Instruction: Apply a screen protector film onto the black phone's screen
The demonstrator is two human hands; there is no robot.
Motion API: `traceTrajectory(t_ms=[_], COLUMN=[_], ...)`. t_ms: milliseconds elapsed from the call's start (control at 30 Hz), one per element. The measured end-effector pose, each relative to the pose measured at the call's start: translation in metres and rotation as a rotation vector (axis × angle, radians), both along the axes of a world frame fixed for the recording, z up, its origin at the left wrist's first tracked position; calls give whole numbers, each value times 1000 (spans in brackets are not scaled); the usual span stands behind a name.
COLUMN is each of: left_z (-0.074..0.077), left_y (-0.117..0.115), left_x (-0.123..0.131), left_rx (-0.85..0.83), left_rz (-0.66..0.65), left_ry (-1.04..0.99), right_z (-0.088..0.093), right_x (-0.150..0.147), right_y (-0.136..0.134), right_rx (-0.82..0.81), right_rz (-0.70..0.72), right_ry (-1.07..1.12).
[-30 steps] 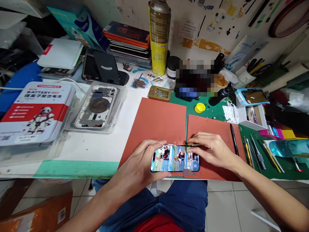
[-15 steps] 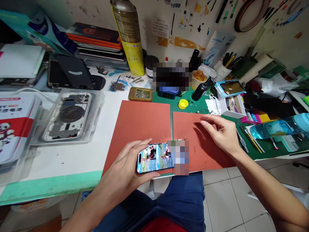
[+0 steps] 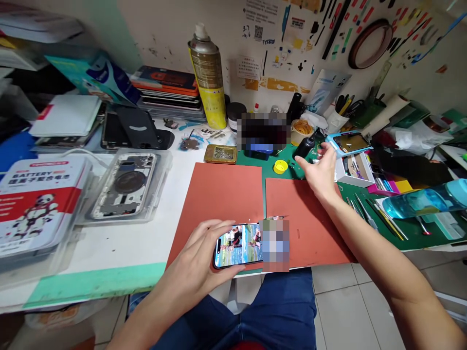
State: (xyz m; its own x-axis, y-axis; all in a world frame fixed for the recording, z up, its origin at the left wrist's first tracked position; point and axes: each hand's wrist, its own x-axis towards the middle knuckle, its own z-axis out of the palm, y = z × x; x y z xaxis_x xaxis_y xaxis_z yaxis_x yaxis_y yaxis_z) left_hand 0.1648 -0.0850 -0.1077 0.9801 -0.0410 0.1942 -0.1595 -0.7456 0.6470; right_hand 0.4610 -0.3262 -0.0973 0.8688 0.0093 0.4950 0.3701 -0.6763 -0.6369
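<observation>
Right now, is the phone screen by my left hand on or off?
On: the phone in your left hand shows bright, colourful pictures.

Free mat (image 3: 226, 190) beyond phone (image 3: 239, 245); tin (image 3: 220, 154) behind.

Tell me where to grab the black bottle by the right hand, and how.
Around the body of the black bottle, I'd judge, with thumb and fingers on opposite sides: it is rounded and wider than the top. Come from the near side, where the right hand is spread; the orange bands sit behind, probably crowding the far side.
</observation>
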Motion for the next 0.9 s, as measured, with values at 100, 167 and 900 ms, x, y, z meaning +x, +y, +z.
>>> traceTrajectory(t_ms=[100,167,900], left_z=[-3,-3,6], left_y=[-2,-3,-7], left_x=[-2,-3,3], left_rx=[5,13,-35], left_rz=[19,29,45], left_ry=[-12,-13,-78], right_z=[-7,-9,36], right_x=[27,40,-133], right_y=[3,8,-91], right_rx=[-3,26,-487], right_rz=[2,31,764], right_ry=[64,148,-269])
